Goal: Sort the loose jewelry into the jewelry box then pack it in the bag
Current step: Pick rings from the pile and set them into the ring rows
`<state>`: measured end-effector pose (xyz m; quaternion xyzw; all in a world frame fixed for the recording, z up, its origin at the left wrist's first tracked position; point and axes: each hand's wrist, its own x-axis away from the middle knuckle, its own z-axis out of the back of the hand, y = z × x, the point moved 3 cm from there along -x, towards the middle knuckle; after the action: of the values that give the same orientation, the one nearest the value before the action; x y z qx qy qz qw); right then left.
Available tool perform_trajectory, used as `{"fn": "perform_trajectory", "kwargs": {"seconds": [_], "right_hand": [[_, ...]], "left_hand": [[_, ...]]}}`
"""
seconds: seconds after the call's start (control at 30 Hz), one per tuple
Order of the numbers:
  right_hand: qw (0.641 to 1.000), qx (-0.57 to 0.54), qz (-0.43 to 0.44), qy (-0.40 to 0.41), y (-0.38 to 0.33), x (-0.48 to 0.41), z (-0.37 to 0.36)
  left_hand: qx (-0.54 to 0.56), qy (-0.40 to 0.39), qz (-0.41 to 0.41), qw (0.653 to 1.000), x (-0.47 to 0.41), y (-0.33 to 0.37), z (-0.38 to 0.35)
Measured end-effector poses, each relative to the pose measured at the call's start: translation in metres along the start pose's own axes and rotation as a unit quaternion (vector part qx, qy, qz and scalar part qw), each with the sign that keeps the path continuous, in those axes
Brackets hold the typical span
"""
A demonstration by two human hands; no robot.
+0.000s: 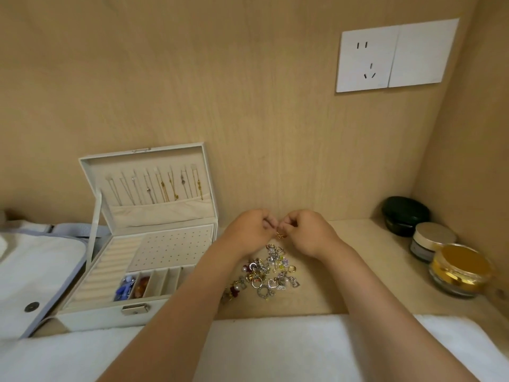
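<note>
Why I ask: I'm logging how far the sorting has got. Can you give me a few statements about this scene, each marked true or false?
1. The jewelry box stands open, with necklaces hanging in its lid. True.
2. The left hand and the right hand together pinch a small gold piece. True.
3. The loose jewelry pile lies inside the box. False: it lies on the wooden surface, right of the box.
4. Every small front compartment is filled. False: only the two leftmost are, with blue pieces and amber pieces.
5. The bag lies right of the box. False: it lies left of it.
</note>
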<state>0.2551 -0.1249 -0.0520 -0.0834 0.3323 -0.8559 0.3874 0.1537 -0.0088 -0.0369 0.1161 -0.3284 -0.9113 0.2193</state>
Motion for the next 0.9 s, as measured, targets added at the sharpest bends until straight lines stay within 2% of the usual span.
{"fn": "perform_trajectory", "kwargs": {"seconds": [0.17,0.3,0.37,0.57,0.67,0.77,0.9], "right_hand": [[0.988,-0.154,0.009,0.003,-0.01,0.001,0.0],[0.946,-0.32,-0.021,-0.048,-0.029,0.011,-0.001],[0.928,-0.363,-0.045,-0.067,-0.039,0.017,-0.003],[0.905,-0.416,-0.07,-0.058,-0.064,0.024,-0.019],[0.906,-0.418,-0.062,-0.038,-0.077,0.029,-0.023],[0.906,-0.421,-0.03,-0.037,-0.093,0.037,-0.025],[0.929,-0.366,0.047,-0.024,-0.115,0.044,-0.028]], "left_hand": [[0.065,0.005,-0.025,0.998,0.015,0.007,0.02],[0.092,-0.012,-0.055,0.994,0.034,0.006,0.037],[0.102,0.008,-0.059,0.993,0.04,0.002,0.045],[0.138,0.082,-0.047,0.986,0.057,-0.014,0.067],[0.174,0.076,-0.037,0.981,0.067,-0.022,0.075],[0.188,0.087,-0.03,0.978,0.076,-0.032,0.085],[0.214,0.13,-0.007,0.968,0.09,-0.044,0.101]]}}
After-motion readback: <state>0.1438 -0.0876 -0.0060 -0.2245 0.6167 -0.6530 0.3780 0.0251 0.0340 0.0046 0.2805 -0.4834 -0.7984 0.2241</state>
